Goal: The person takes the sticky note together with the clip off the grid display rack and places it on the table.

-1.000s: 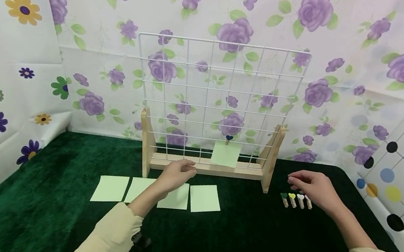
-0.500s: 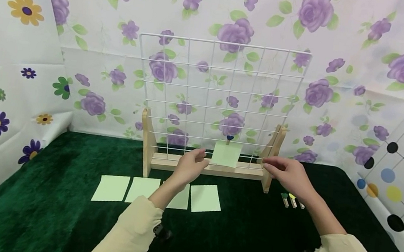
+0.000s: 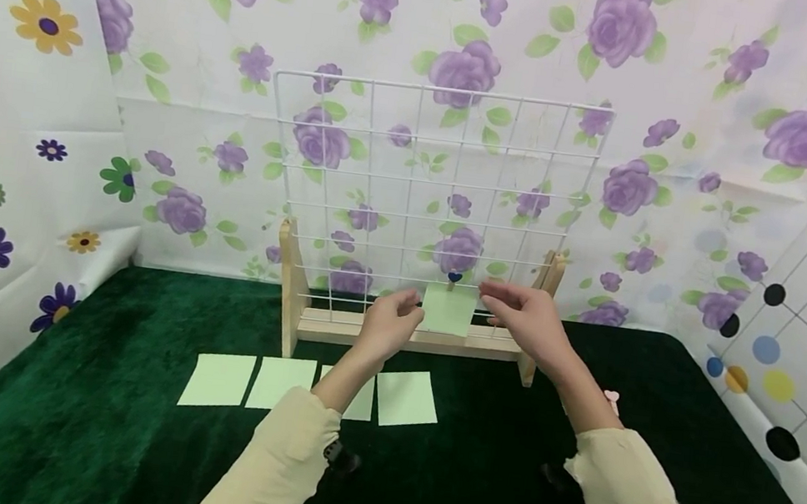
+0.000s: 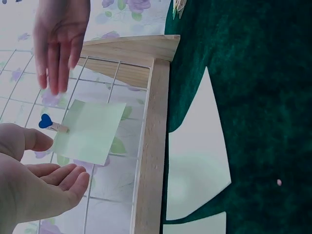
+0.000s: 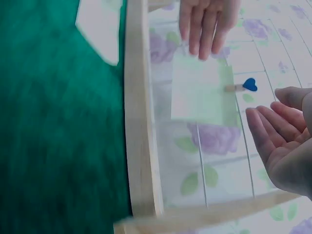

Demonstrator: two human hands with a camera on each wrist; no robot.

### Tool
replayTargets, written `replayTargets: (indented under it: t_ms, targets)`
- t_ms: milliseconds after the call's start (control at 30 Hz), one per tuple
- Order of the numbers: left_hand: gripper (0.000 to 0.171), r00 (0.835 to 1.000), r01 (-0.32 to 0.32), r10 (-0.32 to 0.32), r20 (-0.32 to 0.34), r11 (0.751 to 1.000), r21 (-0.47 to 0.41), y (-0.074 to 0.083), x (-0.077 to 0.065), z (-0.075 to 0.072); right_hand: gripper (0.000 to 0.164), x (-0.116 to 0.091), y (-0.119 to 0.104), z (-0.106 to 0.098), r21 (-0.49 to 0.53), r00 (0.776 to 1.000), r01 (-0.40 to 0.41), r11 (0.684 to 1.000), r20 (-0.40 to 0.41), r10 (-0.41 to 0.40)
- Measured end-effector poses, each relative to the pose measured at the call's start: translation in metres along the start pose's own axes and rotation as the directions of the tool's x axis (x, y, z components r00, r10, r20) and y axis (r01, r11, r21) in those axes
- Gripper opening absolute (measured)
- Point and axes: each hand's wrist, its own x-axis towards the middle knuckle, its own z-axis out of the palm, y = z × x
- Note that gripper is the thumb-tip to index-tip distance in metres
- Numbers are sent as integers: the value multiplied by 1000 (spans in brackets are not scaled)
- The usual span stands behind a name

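Observation:
A pale green paper square [image 3: 447,312] hangs low on a white wire grid [image 3: 412,178], clipped by a small wooden clothespin with a dark blue heart [image 4: 45,121]. My left hand [image 3: 389,324] is just left of the paper, its fingers loosely bent and nothing between them. On the other side, my right hand [image 3: 534,325] is held beside the paper's right edge, fingers relaxed, thumb apart. Both wrist views show bare palms, with the blue-heart clothespin [image 5: 239,87] between the two hands.
Wooden legs [image 3: 288,292] hold the grid upright on a dark green cloth [image 3: 468,462]. Several green paper squares [image 3: 406,398] lie in a row at front left, one partly behind my left arm. A pink-topped clothespin [image 3: 612,401] shows beside my right forearm.
My right hand has moved left from above the row of clothespins to the hanging paper. My left hand has shifted right and slightly up, to the paper's left side.

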Motion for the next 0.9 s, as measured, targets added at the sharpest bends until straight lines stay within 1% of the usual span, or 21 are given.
replayTargets:
  t_ms: [100,167,300,500,667,733,800,900]
  targets:
    - [46,1000,8,-8,-10,1000,2,1,2,3,44,7,-2,6,94,1000,-28,995,-4,28]
    - [46,1000,15,-15,-14,1000,-1,2,3,4,45,12,-3,8,130,999,-38,991,-7,40]
    - [46,1000,24,-24,-14,1000,-17,1,6,8,46,19,-5,14,136,999,-47,990,11,46]
    - [45,999,40,-40,12,999,-25,-2,8,11,44,29,-7,24,75,999,-39,996,18,37]
    - [44,999,32,-31,16,999,-15,-2,10,11,42,38,-10,31,29,999,-33,999,12,33]
    - [43,1000,23,-23,14,1000,-7,-1,10,12,40,41,-12,33,-16,1000,-22,1000,8,23]
    - [42,1000,21,-21,9,1000,2,0,12,12,39,43,-13,35,-87,1000,-3,996,5,4]
    - [39,1000,18,-18,-1,1000,11,0,14,12,37,46,-16,38,-190,1000,29,981,0,-29]
